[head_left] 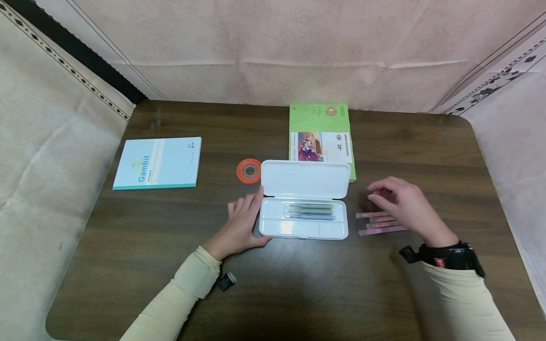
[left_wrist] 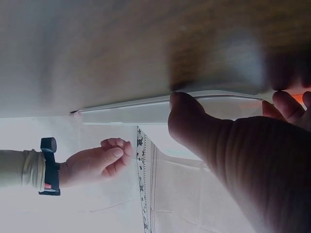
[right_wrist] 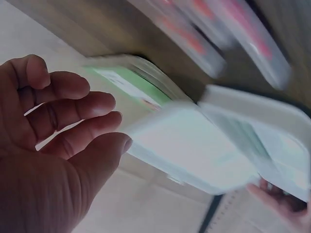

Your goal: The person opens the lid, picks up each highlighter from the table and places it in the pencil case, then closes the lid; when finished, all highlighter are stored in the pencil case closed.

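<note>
A white pencil case [head_left: 304, 231] lies with its lid [head_left: 304, 179] flipped back, several slim greenish and bluish pens [head_left: 309, 211] inside. My left hand [head_left: 241, 222] grips its left end, thumb at the front corner and index finger along the side; in the left wrist view the thumb [left_wrist: 187, 114] presses the case's edge [left_wrist: 131, 111]. My right hand [head_left: 398, 203] hovers over several pink pens [head_left: 383, 230] to the right of the case. Its fingers are loosely bent, and the right wrist view shows nothing between the fingers [right_wrist: 73, 107] and thumb.
A green book [head_left: 320, 118] lies behind the case, partly covered by the lid. An orange roll of tape [head_left: 248, 171] sits just left of the lid. Farther left is a light-blue notebook [head_left: 158, 162]. Patterned cloth [head_left: 273, 52] hangs behind the wooden table [head_left: 298, 293].
</note>
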### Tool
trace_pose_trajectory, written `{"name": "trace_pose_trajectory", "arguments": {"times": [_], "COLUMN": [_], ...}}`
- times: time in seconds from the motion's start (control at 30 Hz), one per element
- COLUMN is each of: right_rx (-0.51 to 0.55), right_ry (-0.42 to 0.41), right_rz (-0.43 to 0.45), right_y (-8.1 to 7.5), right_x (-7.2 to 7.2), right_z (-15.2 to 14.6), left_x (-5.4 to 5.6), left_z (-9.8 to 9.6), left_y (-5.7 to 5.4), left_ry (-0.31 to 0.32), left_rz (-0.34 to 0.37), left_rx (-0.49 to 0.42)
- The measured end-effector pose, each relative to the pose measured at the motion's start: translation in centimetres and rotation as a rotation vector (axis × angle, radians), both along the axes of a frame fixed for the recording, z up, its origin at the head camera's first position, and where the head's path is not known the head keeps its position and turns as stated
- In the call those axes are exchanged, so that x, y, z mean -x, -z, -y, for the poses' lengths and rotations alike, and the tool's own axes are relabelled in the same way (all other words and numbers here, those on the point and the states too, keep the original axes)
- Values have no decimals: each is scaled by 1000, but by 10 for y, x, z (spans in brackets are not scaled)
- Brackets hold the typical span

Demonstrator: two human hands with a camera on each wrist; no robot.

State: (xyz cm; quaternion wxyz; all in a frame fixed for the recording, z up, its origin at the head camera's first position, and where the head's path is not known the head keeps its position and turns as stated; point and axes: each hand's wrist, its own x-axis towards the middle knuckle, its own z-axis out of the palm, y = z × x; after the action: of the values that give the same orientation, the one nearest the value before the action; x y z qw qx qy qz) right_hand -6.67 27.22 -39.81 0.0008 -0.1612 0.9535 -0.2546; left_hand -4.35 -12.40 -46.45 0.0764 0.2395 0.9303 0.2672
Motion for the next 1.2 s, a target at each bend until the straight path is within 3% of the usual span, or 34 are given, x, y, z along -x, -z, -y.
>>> {"name": "trace_pose_trajectory", "arguments": {"times": [0.23,0.57,1.2], "right_rx": [-42,-91,-76], "right_ry": [52,133,50], "right_rz": [-15,149,161], "right_y": [8,24,36], "right_x": [-3,-11,-12], "right_z": [-43,-79,-90], "left_x": [0,1,1], "left_z": [0,1,0], "left_y": [0,-1,0], "left_ry": [2,3,4], "left_rz": [1,5,8], "left_rx": [-4,-7,8]}}
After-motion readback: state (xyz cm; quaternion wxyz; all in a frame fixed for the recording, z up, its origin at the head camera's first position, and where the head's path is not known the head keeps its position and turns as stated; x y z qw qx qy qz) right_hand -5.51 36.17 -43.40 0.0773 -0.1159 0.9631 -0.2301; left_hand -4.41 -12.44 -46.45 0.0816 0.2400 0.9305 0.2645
